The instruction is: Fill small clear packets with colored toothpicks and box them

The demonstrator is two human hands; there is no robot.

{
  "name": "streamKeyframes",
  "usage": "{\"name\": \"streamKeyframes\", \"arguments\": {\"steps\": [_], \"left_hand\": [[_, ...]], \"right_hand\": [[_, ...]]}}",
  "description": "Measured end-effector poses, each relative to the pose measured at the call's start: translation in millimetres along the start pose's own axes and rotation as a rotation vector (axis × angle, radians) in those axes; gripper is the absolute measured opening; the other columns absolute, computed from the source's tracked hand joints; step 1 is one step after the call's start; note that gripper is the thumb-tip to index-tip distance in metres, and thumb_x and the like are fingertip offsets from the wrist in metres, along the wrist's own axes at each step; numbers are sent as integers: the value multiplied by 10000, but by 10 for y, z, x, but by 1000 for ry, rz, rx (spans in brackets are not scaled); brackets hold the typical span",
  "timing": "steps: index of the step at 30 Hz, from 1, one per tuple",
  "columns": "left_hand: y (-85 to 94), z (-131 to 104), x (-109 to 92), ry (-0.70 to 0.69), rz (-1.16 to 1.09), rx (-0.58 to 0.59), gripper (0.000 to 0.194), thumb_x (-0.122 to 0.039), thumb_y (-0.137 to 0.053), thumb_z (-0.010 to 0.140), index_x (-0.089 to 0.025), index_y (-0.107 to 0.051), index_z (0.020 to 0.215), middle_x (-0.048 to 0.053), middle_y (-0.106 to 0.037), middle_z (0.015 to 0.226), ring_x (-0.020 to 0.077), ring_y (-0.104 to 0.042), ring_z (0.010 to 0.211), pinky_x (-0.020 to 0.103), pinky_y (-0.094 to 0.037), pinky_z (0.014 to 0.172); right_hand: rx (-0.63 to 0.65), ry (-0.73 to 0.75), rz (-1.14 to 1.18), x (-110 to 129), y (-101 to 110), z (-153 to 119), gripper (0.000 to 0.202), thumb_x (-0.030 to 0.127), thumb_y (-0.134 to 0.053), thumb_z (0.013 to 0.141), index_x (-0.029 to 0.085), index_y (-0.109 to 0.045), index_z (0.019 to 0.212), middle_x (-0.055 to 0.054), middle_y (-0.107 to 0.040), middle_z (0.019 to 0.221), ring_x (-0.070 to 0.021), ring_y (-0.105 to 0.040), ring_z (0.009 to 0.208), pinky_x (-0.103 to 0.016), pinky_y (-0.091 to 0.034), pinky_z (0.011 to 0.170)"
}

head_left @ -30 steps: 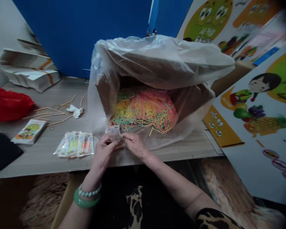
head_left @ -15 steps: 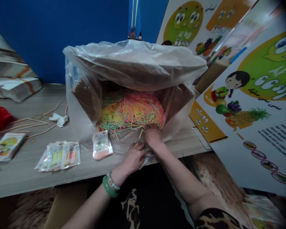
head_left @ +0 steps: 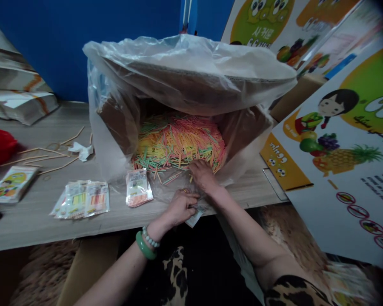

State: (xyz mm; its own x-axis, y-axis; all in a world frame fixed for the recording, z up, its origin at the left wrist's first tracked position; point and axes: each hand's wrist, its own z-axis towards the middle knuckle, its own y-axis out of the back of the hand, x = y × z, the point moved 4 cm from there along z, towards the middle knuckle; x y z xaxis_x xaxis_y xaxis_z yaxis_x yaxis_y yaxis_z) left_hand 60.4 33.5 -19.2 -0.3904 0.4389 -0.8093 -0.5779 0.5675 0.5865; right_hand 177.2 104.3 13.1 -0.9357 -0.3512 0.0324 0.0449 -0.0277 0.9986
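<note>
My left hand [head_left: 182,206] is at the table's front edge, fingers closed on a small clear packet [head_left: 194,218] that pokes out below them. Just beyond it, my right hand [head_left: 204,176] reaches to the near edge of a heap of thin coloured sticks [head_left: 178,142], pink, yellow, orange and green. Its fingers are bent together, and whatever they pinch is hidden. The heap lies in an open cardboard box [head_left: 115,123] lined with a clear plastic bag [head_left: 97,140]. Left of my hands, a stack of printed packets [head_left: 138,189] rests on the bag's edge.
Filled packets [head_left: 81,199] are fanned out on the table [head_left: 28,227], beside a small printed carton [head_left: 11,185]. Rubber bands [head_left: 47,157], a white scrap [head_left: 81,151] and a red bag [head_left: 0,146] lie further left. Large printed cartons [head_left: 338,157] stand at right.
My right hand has shifted left, its fingers now over the near sticks. More of the packet shows below my left hand. The whole view has shifted slightly.
</note>
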Motion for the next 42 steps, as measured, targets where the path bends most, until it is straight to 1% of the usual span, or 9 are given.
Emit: {"name": "streamKeyframes", "arguments": {"steps": [5,10,13,16,20,27,32,39,42], "left_hand": [[-4,-26,-6,-23,-19,11,153,-81,-636,718,-181,-635,603,48,-741,1187,229,-673,1065,428,-400,992],[0,-74,-28,-21,24,-3,123,-112,-645,766,-193,-684,683,59,-692,1288,248,-640,1140,450,-380,1012],[11,-88,-39,-12,66,-8,101,-136,-650,788,-193,-705,724,95,-605,1405,281,-576,1254,480,-359,1037],[17,-85,-52,-20,70,1,103,-135,-654,786,-196,-705,721,85,-622,1386,281,-602,1212,479,-363,1028],[23,-77,-61,-25,38,1,112,-113,-651,773,-194,-701,714,80,-673,1315,266,-646,1134,471,-361,1010],[17,-70,-47,-29,11,20,116,-109,-649,766,-203,-709,733,69,-690,1287,261,-638,1158,465,-346,1000],[-5,-67,-36,-34,19,14,116,-124,-648,778,-212,-712,739,45,-700,1276,251,-647,1118,459,-345,1002],[-11,-94,-22,-50,48,2,94,-148,-664,770,-221,-717,744,2,-686,1302,271,-617,1121,455,-364,988],[-1,-103,-31,-47,44,4,105,-143,-652,777,-221,-719,757,6,-683,1306,262,-619,1114,454,-361,1001]], "right_hand": [[9,53,-47,3,-37,68,305,139,-425,977,140,-627,1206,-142,-640,1154,-282,-507,1114,-406,-362,978],[78,12,73,-113,-96,-151,315,165,-403,995,166,-684,1139,-112,-644,1111,-234,-530,1049,-346,-396,934],[61,85,147,-110,-1,-277,347,145,-404,981,179,-644,1229,-99,-620,1214,-221,-509,1113,-353,-385,979],[86,183,138,-75,109,-320,421,125,-451,934,172,-558,1339,-107,-570,1332,-241,-451,1238,-405,-346,1044],[102,223,26,-45,159,-228,422,115,-423,949,182,-530,1352,-118,-558,1353,-245,-463,1240,-422,-321,1061],[125,315,-203,52,57,69,279,150,-390,985,105,-625,1127,-158,-647,1088,-272,-544,1029,-408,-363,945],[110,277,-263,85,8,190,295,123,-363,968,80,-627,1093,-174,-637,1062,-296,-546,1005,-412,-362,910],[122,105,-201,12,19,103,344,78,-319,954,71,-617,1127,-188,-627,1125,-301,-520,1051,-409,-359,925],[116,78,-189,-38,10,88,333,71,-342,942,82,-619,1126,-184,-636,1099,-300,-518,1046,-407,-355,938]]}}
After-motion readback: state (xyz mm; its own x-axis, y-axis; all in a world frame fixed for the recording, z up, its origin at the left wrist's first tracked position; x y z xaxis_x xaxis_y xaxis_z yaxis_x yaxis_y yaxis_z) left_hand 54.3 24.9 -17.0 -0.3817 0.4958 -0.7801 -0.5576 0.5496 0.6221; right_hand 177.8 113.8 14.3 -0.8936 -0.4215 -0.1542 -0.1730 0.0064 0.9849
